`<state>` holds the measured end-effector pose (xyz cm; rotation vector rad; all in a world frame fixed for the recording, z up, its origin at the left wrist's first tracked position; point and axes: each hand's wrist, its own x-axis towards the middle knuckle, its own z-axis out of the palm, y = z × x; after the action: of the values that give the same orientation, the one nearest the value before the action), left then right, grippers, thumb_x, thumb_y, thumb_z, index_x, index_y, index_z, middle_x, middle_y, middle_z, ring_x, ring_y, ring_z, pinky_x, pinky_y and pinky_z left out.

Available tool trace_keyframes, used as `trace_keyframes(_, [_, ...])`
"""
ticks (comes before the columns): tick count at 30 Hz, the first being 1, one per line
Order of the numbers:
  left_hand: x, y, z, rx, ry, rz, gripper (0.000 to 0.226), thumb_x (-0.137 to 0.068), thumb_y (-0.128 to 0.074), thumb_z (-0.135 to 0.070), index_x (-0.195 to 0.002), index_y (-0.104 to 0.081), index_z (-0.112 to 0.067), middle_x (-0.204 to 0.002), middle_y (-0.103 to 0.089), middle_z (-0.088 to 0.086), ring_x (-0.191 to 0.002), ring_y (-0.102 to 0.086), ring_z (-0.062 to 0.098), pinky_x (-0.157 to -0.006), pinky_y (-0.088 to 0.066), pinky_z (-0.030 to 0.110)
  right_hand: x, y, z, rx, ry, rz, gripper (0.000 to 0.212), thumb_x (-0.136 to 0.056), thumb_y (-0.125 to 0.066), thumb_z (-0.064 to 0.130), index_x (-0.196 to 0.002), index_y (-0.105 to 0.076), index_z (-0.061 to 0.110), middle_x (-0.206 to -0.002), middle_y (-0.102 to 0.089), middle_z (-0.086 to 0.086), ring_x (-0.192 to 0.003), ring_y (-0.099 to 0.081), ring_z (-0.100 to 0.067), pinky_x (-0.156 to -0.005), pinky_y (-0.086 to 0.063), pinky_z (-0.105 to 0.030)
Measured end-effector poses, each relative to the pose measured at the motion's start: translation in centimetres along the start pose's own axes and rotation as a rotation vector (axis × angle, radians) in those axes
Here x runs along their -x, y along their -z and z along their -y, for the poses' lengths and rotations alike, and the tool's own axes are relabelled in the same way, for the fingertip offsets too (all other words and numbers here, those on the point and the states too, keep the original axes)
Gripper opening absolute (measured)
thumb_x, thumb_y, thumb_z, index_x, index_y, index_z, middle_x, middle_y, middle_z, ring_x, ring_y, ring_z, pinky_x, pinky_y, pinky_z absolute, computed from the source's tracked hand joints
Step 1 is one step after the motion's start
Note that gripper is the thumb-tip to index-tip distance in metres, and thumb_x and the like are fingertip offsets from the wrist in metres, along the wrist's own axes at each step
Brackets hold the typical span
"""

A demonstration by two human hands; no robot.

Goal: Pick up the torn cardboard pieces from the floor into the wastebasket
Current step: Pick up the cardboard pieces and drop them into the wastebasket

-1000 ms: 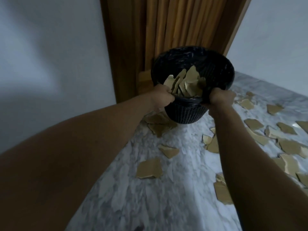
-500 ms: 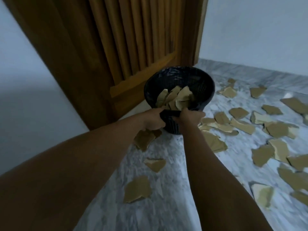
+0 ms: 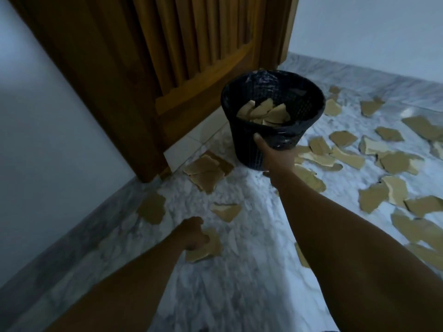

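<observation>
I cannot see the fingers of the right hand (image 3: pixel 275 155). It grips the wastebasket (image 3: pixel 242 140) low on its wall, and only the thumb shows. The wrist covers part of the basket's foot. The left hand (image 3: pixel 191 234) sits knuckles-up over a cardboard piece (image 3: pixel 212 246) with its fingertips out of sight, so I cannot tell whether it pinches the piece. The binned scraps (image 3: pixel 263 111) sink behind the rim, which hides their lower parts. My right forearm covers most of one floor scrap (image 3: pixel 301 257), and the picture's right side cuts off the edge scraps (image 3: pixel 437 149).
</observation>
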<state>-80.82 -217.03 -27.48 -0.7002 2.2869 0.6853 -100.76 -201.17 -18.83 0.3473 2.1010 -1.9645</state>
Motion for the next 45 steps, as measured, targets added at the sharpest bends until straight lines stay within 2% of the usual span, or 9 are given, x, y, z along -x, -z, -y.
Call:
trace_keyframes(5, [-1.3, -4.6, 2.0, -0.252, 0.044, -0.077, 0.091, -0.088, -0.057, -0.055, -0.156, -0.006, -0.022, -0.155, -0.018, 0.014, -0.138, -0.028, 0.037, -0.109, -0.035, 0.048, 1.1, -1.2, -7.1, 0.541, -0.168, 0.444, 0.064, -0.079, -0.079, 0.037, -0.128, -0.049, 0.008, -0.103, -0.062, -0.010, -0.079, -0.060, -0.022, -0.057, -0.048, -0.032])
trace_keyframes(8, [-2.6, -5.0, 2.2, -0.322, 0.020, -0.145, 0.091, -0.084, -0.066, -0.049, -0.153, -0.013, -0.022, -0.147, -0.028, 0.011, -0.134, -0.034, 0.034, -0.105, -0.038, 0.047, 1.4, -3.4, -12.8, 0.999, 0.116, 0.607, 0.058, -0.094, -0.061, 0.034, -0.145, -0.042, 0.017, -0.147, -0.042, -0.012, -0.119, -0.052, -0.026, -0.087, -0.051, -0.034])
trace_keyframes(12, [-5.5, -2.9, 3.2, -0.130, -0.060, -0.081, 0.076, -0.082, -0.070, -0.043, -0.144, -0.033, -0.018, -0.142, -0.047, 0.007, -0.129, -0.047, 0.029, -0.104, -0.043, 0.044, 1.6, -5.5, -18.6, 1.272, 0.493, 0.628, 0.062, -0.096, -0.053, 0.034, -0.151, -0.024, 0.031, -0.158, -0.021, 0.000, -0.139, -0.028, -0.033, -0.107, -0.036, -0.054])
trace_keyframes(18, [-7.8, 2.0, 6.9, -0.191, 0.228, -0.374, 0.086, -0.093, -0.041, -0.065, -0.153, -0.019, -0.008, -0.159, -0.021, 0.014, -0.141, -0.030, 0.035, -0.111, -0.031, 0.048, 2.5, -3.4, -22.5, 1.179, 0.596, 0.425, 0.053, -0.096, -0.051, 0.035, -0.147, -0.036, 0.030, -0.153, -0.034, 0.005, -0.145, -0.023, -0.022, -0.118, -0.016, -0.041])
trace_keyframes(24, [-8.4, 2.9, 10.9, 0.124, 0.428, -0.354, 0.094, -0.089, -0.040, -0.070, -0.157, -0.007, -0.013, -0.163, 0.003, 0.008, -0.148, -0.005, 0.039, -0.116, -0.017, 0.059, 2.7, -4.2, -21.2, 1.192, 0.556, 0.449, 0.056, -0.094, -0.056, 0.036, -0.147, -0.038, 0.032, -0.155, -0.032, 0.007, -0.144, -0.025, -0.021, -0.115, -0.023, -0.039])
trace_keyframes(30, [-9.5, 4.2, 11.2, 0.208, 0.318, -0.388, 0.083, -0.086, -0.064, -0.054, -0.148, -0.036, -0.006, -0.153, -0.036, 0.018, -0.137, -0.037, 0.039, -0.111, -0.035, 0.050, 1.4, -4.4, -19.4, 1.146, 0.230, 0.400, 0.075, -0.077, -0.075, 0.045, -0.139, -0.037, 0.026, -0.135, -0.047, -0.003, -0.128, -0.041, -0.028, -0.101, -0.033, -0.047])
trace_keyframes(34, [-9.7, 5.3, 11.6, 0.572, 0.238, -0.309, 0.080, -0.079, -0.080, -0.030, -0.145, -0.042, -0.005, -0.146, -0.045, 0.020, -0.132, -0.044, 0.040, -0.107, -0.041, 0.052, 0.9, -2.9, -19.9, 1.157, 0.130, 0.346, 0.058, -0.080, -0.070, 0.050, -0.126, -0.045, 0.025, -0.122, -0.059, 0.000, -0.116, -0.054, -0.023, -0.094, -0.032, -0.045])
trace_keyframes(38, [-10.1, 6.4, 9.7, 0.379, 0.233, -0.299, 0.064, -0.086, -0.073, -0.028, -0.136, -0.049, 0.004, -0.137, -0.052, 0.025, -0.126, -0.051, 0.040, -0.105, -0.043, 0.043, -0.3, 0.6, -20.5, 1.173, 0.110, 0.155, 0.064, -0.084, -0.060, 0.060, -0.133, -0.042, 0.022, -0.130, -0.050, -0.004, -0.122, -0.048, -0.027, -0.096, -0.036, -0.049])
trace_keyframes(45, [-16.7, 11.8, 0.1, 0.016, -0.069, -0.276, 0.082, -0.087, -0.060, -0.059, -0.147, -0.036, -0.010, -0.150, -0.037, 0.016, -0.135, -0.039, 0.035, -0.109, -0.035, 0.042, -4.1, 2.5, -19.1, 1.088, -0.025, 0.507, 0.074, -0.087, -0.068, 0.043, -0.147, -0.035, 0.012, -0.144, -0.043, -0.012, -0.129, -0.047, -0.029, -0.106, -0.040, -0.038])
